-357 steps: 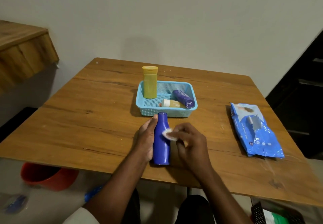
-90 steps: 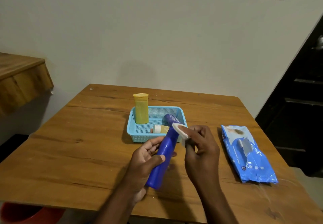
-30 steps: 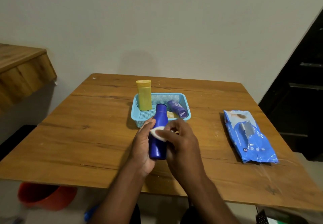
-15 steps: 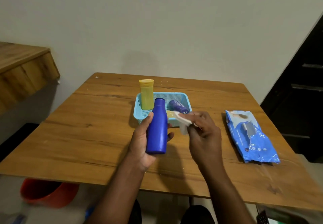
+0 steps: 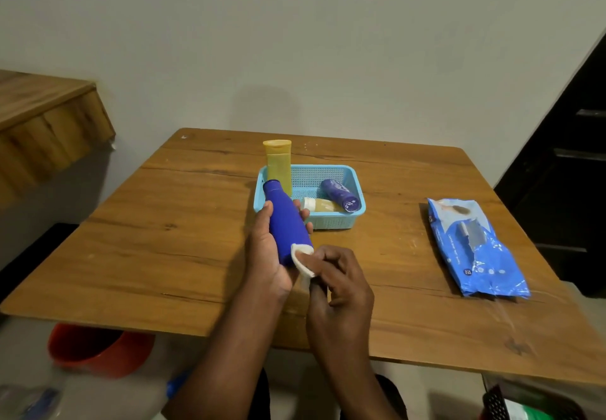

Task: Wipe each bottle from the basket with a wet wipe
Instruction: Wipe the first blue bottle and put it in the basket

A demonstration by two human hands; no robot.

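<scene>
Left hand (image 5: 267, 252) wraps the blue bottle (image 5: 288, 223) – tilted toward eleven o'clock, baring its base – just before the basket (image 5: 355, 186); right hand (image 5: 334, 283) pinches the wipe (image 5: 302, 260) against it.

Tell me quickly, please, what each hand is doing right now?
Left hand: grips the blue bottle, tilted above the table.
Right hand: pinches the wet wipe against the bottle's base.
</scene>
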